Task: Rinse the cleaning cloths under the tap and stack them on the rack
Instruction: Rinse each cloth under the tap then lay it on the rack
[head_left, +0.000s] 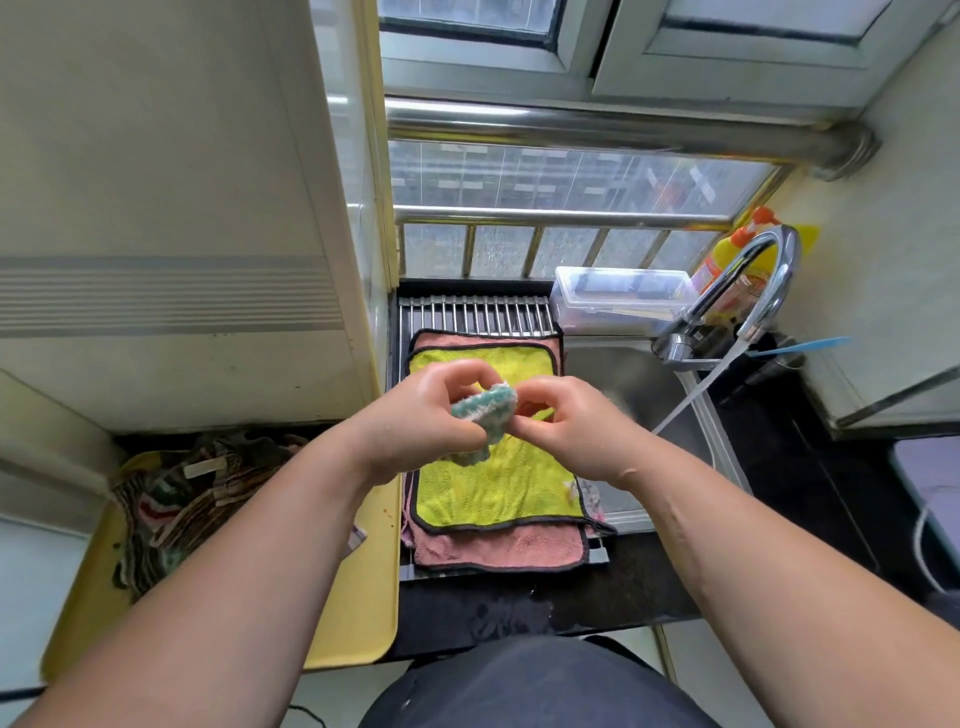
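**Fingers of both hands pinch a small teal cloth above the rack**

The fingers of the left hand are curled tight round one end of a bunched teal cloth. The right hand pinches the other end between thumb and bent fingers. The cloth hangs between the two hands, above the stacked cloths and clear of them.

Below it a yellow cloth with a dark border lies flat on a pink cloth. The pink edges show at the far and near sides. Both rest on the rack, whose far bars are bare up to the window ledge. The pink cloth's near edge reaches almost to the rack's near end, by the black counter.

Right of the rack the sink lies open. Water runs from the tap in a slanting stream into it, passing just behind the right wrist.

A yellow tray sits just beside the rack's left edge, holding a heap of striped cloths. The left forearm crosses its near right corner. A clear box stands on the ledge between rack and tap.
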